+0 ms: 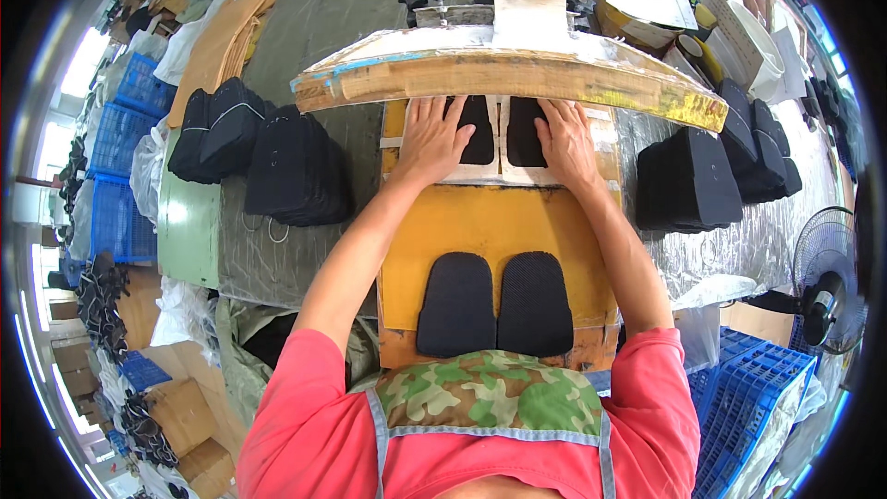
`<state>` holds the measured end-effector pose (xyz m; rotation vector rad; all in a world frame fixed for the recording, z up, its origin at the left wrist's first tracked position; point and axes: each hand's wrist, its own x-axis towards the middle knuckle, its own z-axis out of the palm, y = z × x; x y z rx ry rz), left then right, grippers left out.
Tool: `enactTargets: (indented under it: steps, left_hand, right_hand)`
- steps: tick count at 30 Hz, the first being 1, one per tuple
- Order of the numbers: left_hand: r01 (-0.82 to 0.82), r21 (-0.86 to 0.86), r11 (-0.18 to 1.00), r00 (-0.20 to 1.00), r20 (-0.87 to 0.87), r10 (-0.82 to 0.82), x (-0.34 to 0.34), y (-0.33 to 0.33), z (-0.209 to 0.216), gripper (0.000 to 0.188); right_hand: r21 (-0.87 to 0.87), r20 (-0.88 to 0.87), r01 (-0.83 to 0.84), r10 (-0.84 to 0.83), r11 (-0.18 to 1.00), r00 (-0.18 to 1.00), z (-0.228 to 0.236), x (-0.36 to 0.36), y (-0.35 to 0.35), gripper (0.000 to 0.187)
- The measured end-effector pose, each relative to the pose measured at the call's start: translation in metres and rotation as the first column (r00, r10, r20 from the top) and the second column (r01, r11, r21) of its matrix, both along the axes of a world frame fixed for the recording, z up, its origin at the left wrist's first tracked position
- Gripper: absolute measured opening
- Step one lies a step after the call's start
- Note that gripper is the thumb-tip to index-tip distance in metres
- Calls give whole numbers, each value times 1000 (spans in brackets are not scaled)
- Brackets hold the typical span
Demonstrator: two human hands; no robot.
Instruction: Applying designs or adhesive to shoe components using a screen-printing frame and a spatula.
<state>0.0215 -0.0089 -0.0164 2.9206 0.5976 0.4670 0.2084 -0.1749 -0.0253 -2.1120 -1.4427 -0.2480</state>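
Observation:
Both of my hands reach under the near edge of a raised wooden frame [508, 77]. My left hand [431, 143] lies flat, thumb spread, beside and partly over a black insole-shaped piece [476, 136]. A second black piece [524, 140] sits to its right, with my right hand [567, 146] flat along its outer edge, fingers stretched. Both pieces rest in a white template [476, 173] on a yellow board [504, 217]; the frame hides their far ends. Closer to my body, two more black insole-shaped pieces [457, 305] lie side by side on the board.
Stacks of black pieces stand left [294, 166] and right [688, 180] of the board. Brown cardboard sheets [217, 46] lie far left. Tape rolls and papers [647, 0] crowd the far right. A fan [827, 305] and blue crates [753, 416] are at the right.

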Motion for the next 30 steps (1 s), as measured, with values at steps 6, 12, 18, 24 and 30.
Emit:
enactTargets:
  steps: [6, 12, 18, 24, 30]
  left_hand:
    - [206, -442, 873, 784, 608, 123, -33, 9, 18, 54]
    - [417, -468, 779, 468, 845, 257, -70, 5, 121, 61]
    - [372, -543, 753, 689, 705, 167, -112, -8, 113, 61]
    - [177, -690, 702, 827, 491, 274, -143, -50, 29, 39]
    - [102, -630, 770, 868, 435, 241, -130, -55, 4, 14]
  right_hand:
    - [55, 48, -2, 0, 998, 999, -5, 5, -23, 31]
    - [3, -10, -33, 33, 999, 999, 67, -3, -86, 23]
    - [-6, -136, -196, 193, 981, 972, 194, -61, -127, 15]
    - [56, -9, -153, 154, 987, 988, 188, -24, -58, 25]
    - [-78, 323, -52, 75, 996, 944, 98, 68, 65, 42]
